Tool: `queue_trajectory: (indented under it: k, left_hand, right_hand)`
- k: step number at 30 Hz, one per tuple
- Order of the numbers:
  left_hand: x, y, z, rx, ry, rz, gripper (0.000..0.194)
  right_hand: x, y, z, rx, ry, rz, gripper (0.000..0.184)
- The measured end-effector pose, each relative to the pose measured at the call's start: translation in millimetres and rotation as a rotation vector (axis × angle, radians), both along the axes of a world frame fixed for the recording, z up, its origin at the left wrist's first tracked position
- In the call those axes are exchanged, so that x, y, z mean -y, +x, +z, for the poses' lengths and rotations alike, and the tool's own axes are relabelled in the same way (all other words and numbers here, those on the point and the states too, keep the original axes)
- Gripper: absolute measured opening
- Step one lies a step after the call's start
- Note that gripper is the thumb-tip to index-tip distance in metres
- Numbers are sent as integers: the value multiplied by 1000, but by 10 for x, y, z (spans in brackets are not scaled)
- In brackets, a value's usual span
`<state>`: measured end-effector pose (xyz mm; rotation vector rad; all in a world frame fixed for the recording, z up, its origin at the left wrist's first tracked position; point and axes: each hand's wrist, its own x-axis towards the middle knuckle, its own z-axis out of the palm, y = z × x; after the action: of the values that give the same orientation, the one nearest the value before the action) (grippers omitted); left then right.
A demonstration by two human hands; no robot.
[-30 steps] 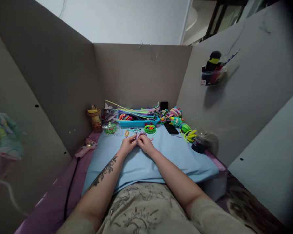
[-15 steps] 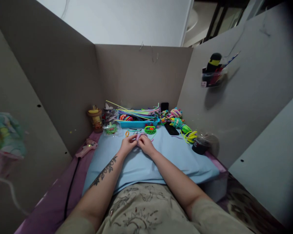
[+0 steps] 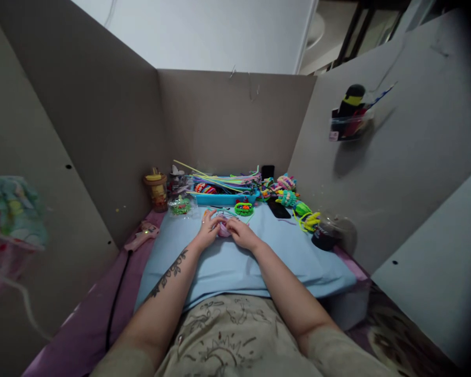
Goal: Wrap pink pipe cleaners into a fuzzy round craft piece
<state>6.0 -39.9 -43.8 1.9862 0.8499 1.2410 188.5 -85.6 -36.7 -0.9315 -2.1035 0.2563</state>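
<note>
Between my hands, over the blue cloth, is a small pink-lilac fuzzy piece that looks like bent pipe cleaner. My left hand grips its left side with thumb and fingers. On its right side, my right hand pinches it with curled fingers. The fingers hide part of the piece. Just beyond lie thin coloured bits on the cloth. A green fuzzy ring shape with an orange middle sits behind my right hand.
A blue tray of pipe cleaners stands at the back. Left are a lidded cup, a plastic-wrapped green piece and a pink glue gun with a black cord. Right are a phone, fuzzy crafts and a black tub.
My hands have parted slightly, and more of the pink-lilac piece shows between them. My left fingers are more spread and raised. The whole view has shifted a little.
</note>
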Motion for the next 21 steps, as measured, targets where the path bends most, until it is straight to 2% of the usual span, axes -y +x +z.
queue_trajectory:
  k: [3,5,7,12,21]
  left_hand:
    - [-5,20,-25,-2,-23,8,7]
    - [-17,20,-36,19,-51,22,9]
    - [-32,11,-38,56,-88,48,12]
    - [-33,-16,-11,146,-213,52,26]
    - [6,-5,24,227,-332,-48,37]
  right_hand:
    - [-28,6,-26,-52,-23,-76,12]
    - [-37,-4,-45,-138,-41,-134,9]
    - [-34,-23,-56,-212,-43,-175,14]
    - [-27,-99,-67,-202,12,-149,31]
    - [-26,-146,-60,-241,5,-172,38]
